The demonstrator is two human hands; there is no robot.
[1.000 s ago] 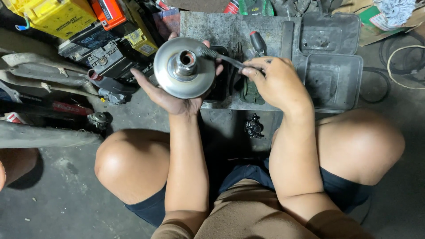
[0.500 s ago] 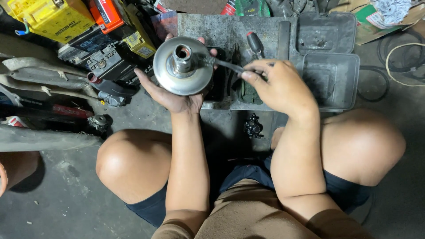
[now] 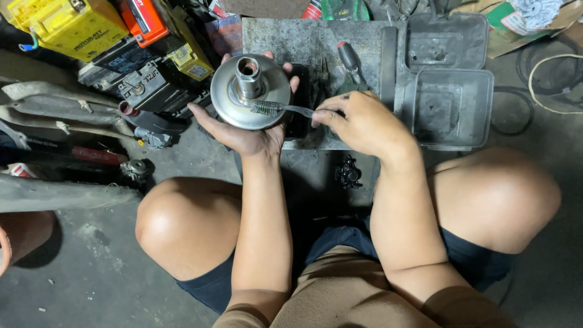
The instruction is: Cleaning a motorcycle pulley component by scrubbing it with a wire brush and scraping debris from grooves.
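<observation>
My left hand (image 3: 246,130) cups a round, shiny metal disc (image 3: 249,97) with a raised hollow hub in its middle, held face up above the floor. My right hand (image 3: 358,124) grips the handle of a small wire brush (image 3: 270,109). The brush's bristle head lies on the disc's face just below the hub. Both forearms reach forward between my bare knees.
A dirty grey metal tray (image 3: 452,103) with compartments lies ahead, a screwdriver (image 3: 350,61) with a dark handle on it. Yellow and orange batteries (image 3: 73,24) and black parts are piled at the upper left. A small dark part (image 3: 349,173) lies on the concrete floor.
The disc has tilted so its face and hub show more fully. The brush head has come out of the hub area onto the disc's face.
</observation>
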